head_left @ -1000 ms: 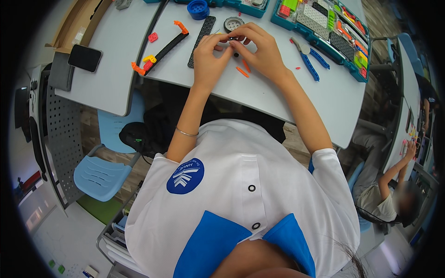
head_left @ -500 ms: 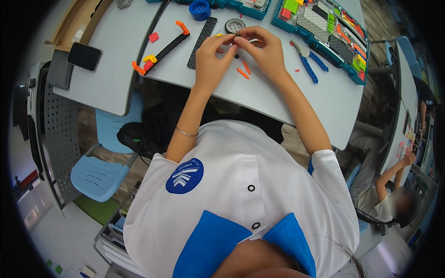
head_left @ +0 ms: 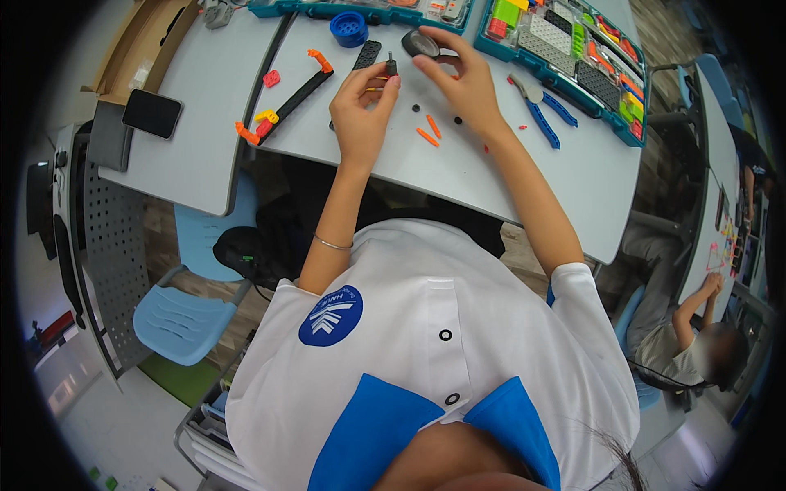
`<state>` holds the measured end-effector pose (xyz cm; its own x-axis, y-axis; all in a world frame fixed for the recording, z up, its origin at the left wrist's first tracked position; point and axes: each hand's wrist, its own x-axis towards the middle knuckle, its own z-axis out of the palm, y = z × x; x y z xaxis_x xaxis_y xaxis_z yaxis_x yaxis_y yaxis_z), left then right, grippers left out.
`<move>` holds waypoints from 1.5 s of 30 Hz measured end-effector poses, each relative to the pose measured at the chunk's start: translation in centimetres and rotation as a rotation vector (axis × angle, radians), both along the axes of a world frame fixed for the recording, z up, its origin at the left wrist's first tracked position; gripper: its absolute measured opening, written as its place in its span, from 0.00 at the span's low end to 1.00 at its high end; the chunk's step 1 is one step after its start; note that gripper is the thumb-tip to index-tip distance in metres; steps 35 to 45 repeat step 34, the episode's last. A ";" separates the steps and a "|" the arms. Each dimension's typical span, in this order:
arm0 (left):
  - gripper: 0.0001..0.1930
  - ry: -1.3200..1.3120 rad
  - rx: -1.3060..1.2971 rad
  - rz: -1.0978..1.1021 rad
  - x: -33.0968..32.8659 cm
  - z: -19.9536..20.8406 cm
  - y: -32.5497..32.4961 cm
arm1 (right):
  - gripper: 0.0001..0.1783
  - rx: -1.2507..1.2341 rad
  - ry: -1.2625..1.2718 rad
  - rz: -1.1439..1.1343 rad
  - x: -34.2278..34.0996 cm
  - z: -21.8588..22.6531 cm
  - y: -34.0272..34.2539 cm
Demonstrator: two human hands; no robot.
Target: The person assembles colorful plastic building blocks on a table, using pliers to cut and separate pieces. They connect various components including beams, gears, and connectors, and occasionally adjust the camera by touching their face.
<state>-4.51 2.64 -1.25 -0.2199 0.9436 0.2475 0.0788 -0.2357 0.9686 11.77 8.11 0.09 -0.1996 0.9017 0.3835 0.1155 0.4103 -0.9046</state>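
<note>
My left hand [head_left: 363, 116] pinches a small dark piece with a thin pin [head_left: 391, 65] pointing up from its top. In my right hand [head_left: 465, 80] is a grey wheel with a black tyre [head_left: 420, 46], gripped at its rim and tilted just right of the pin. Wheel and pin are apart. Behind my left hand lies a black perforated strip [head_left: 368, 55], partly covered. Two orange rods [head_left: 431, 130] rest on the table below the hands, near a small black round part [head_left: 416, 108].
A black beam with orange ends [head_left: 296, 96] lies left of my hands; a blue wheel rim [head_left: 350, 30] is behind. Blue-handled pliers [head_left: 541, 112] lie at right, beside a teal case of colourful parts [head_left: 573, 65]. A phone [head_left: 152, 113] is on the left table.
My hands have moved apart. The right one has picked up the grey wheel from the table, while the left keeps the small dark piece. A second small black part now shows on the table.
</note>
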 end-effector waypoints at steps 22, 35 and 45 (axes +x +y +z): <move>0.13 0.207 0.062 -0.079 0.4 0.8 -0.3 | 0.23 -0.570 0.427 0.287 1.6 1.2 -1.0; 0.12 0.009 0.081 -0.128 0.3 0.5 -0.1 | 0.20 -0.460 0.233 0.237 0.7 1.4 -1.9; 0.12 0.009 0.081 -0.128 0.3 0.5 -0.1 | 0.20 -0.460 0.233 0.237 0.7 1.4 -1.9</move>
